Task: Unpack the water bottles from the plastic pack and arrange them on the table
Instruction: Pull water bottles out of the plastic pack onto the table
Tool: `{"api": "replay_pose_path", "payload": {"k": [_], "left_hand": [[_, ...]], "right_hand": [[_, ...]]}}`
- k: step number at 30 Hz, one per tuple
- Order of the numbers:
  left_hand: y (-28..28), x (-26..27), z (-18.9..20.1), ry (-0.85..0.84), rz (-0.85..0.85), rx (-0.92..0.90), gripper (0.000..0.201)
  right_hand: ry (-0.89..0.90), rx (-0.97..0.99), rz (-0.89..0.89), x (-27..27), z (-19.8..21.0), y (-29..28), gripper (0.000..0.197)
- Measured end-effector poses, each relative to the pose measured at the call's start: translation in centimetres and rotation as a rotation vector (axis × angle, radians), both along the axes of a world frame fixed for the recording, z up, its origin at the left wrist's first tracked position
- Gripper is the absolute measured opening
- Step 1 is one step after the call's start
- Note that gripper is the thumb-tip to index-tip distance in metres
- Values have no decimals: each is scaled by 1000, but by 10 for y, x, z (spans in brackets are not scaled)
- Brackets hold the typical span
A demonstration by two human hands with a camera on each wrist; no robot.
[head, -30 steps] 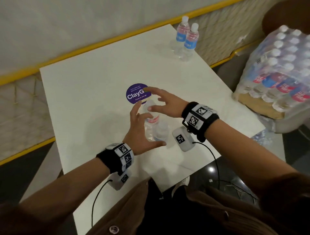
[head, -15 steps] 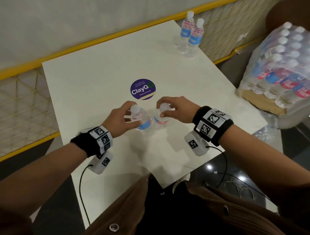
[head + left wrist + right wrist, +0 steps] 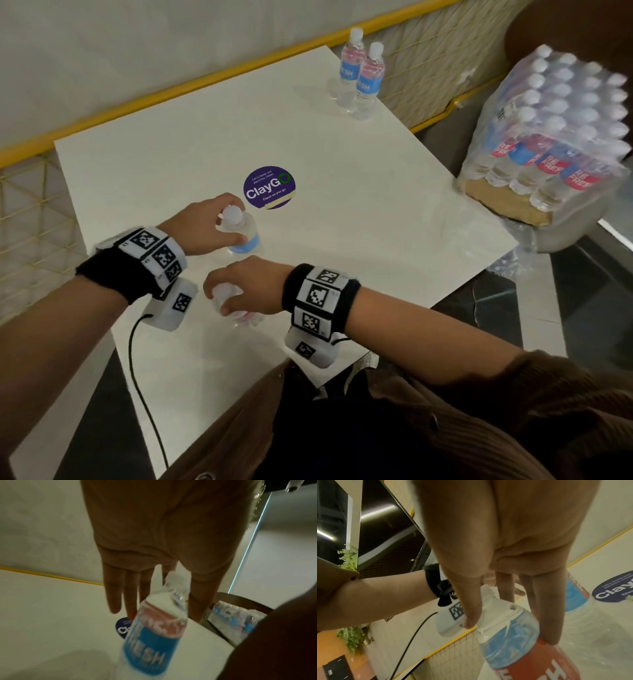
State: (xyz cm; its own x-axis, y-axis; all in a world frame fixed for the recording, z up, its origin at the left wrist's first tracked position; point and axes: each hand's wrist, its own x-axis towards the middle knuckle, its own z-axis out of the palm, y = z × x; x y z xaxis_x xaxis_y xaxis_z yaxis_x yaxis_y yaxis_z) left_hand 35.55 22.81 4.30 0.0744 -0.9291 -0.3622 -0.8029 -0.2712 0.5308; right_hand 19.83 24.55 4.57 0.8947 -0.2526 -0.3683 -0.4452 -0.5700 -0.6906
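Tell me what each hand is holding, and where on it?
Left hand holds a water bottle by its cap and neck. Right hand holds another water bottle, also around its cap and neck.

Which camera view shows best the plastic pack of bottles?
The head view: the plastic pack sits whole beside the table, caps and labels clear. The left wrist view shows only a blurred corner of it. The right wrist view does not show it.

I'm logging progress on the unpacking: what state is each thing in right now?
Left hand: grips the far bottle by its neck.
Right hand: grips the near bottle at its top.
Two bottles at the far corner: upright, side by side.
Plastic pack: mostly full, off the table.
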Motion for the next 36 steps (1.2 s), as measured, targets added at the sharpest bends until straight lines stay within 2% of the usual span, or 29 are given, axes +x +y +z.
{"api": "replay_pose_path", "payload": {"k": [5,8,12,16,18,21,23,26,29,32,34,35,36], "left_hand": [[-22,-20,28,-190,-194,130,66],[-36,-46,56,-289,-316,84,69],[-60,-94,80,-347,-508,116,58],[-94,-153,68,-331,-649,151,56],[-116,-189,55,-314,-692,160,58],[-154,-245,36,-260,-707,108,59],[-179,-280,27,-202,-680,43,59],[-210,-323,22,-131,-679,-37,63],[-236,-354,21,-62,-684,-120,63],[-254,-377,18,-49,-688,-141,60],[-261,-388,14,-38,-694,-127,59],[-263,-392,13,-22,-694,-119,60],[-264,-396,11,-5,-690,-111,62]], "right_hand": [[6,-2,-141,-36,8,-20,62],[63,5,-284,-78,6,-47,57],[169,42,-495,-145,-1,-89,46],[231,26,-705,-216,-9,-142,41],[208,32,-886,-256,-14,-169,38],[161,45,-1174,-315,-21,-204,38],[128,14,-1296,-347,-25,-225,43],[12,-83,-1465,-384,-26,-252,54],[-140,-177,-1642,-403,-25,-276,49],[-150,-136,-1642,-416,-34,-297,48],[-107,-117,-1575,-414,-32,-302,24],[-29,-160,-1531,-412,-30,-300,15],[53,-232,-1466,-411,-30,-300,16]]}}
